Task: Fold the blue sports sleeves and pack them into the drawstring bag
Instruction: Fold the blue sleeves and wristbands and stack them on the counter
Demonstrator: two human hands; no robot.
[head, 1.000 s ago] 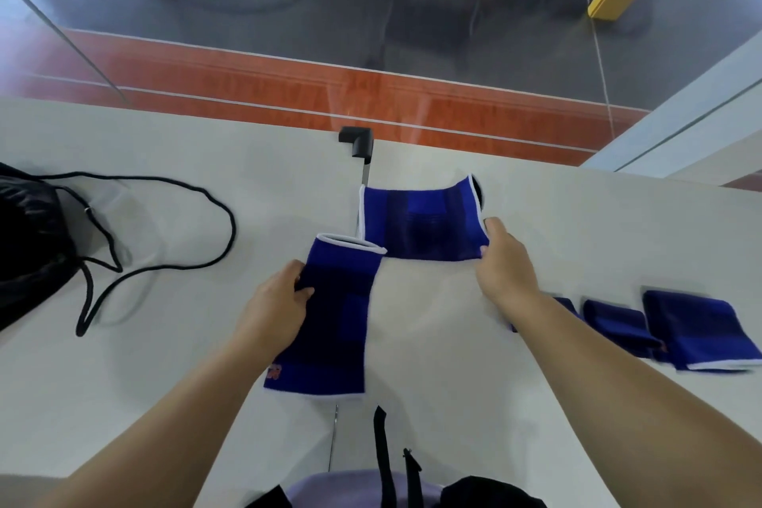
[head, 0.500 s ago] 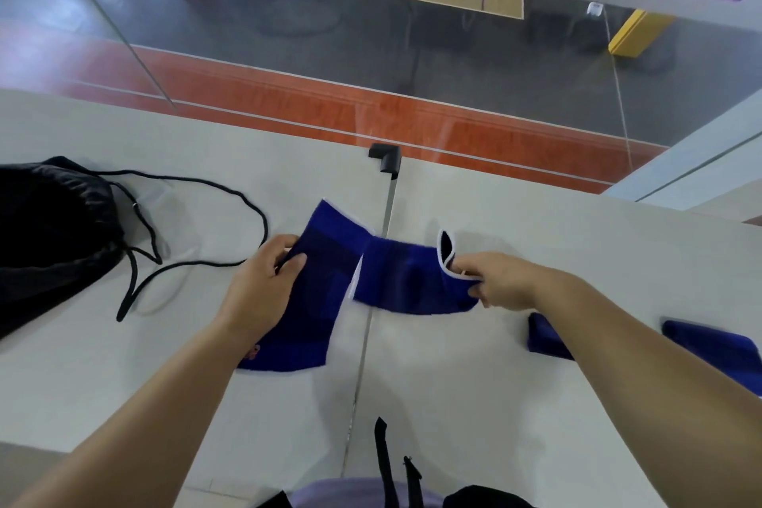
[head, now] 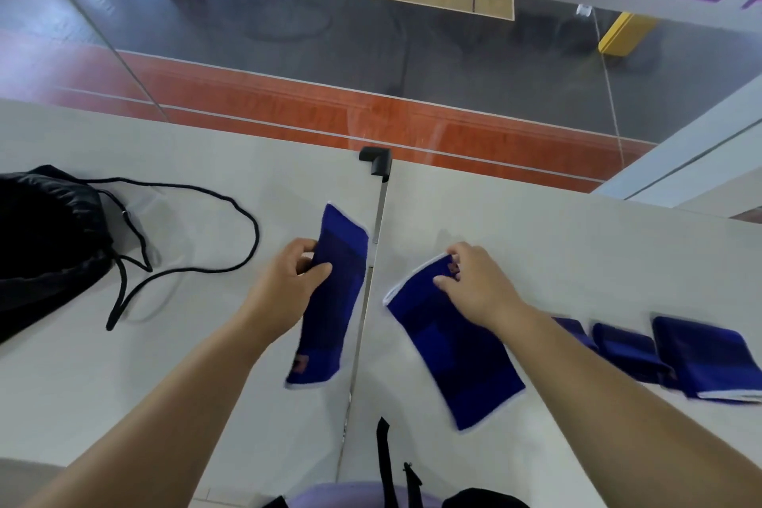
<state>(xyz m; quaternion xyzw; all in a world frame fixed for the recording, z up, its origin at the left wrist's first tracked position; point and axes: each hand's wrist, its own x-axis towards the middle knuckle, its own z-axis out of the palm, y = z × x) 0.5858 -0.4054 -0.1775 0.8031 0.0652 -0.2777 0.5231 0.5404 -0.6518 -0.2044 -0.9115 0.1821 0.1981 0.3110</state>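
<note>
Two blue sports sleeves with white edging lie flat on the white table (head: 206, 363), one on each side of the centre seam. My left hand (head: 284, 285) pinches the left sleeve (head: 334, 301) at its left edge, thumb on top. My right hand (head: 474, 285) grips the upper end of the right sleeve (head: 457, 355), which lies slanted. The black drawstring bag (head: 45, 243) rests at the far left, its cord (head: 198, 252) looped out over the table.
Folded blue sleeves (head: 701, 359) lie in a row at the right, partly behind my right forearm. A black corner bracket (head: 377, 161) sits at the table's far edge on the seam. Beyond is a glass pane over a gym floor.
Both sleeves have been pulled apart. The right sleeve moved right of the seam and turned lengthwise; the left sleeve straightened along the seam under my left hand.
</note>
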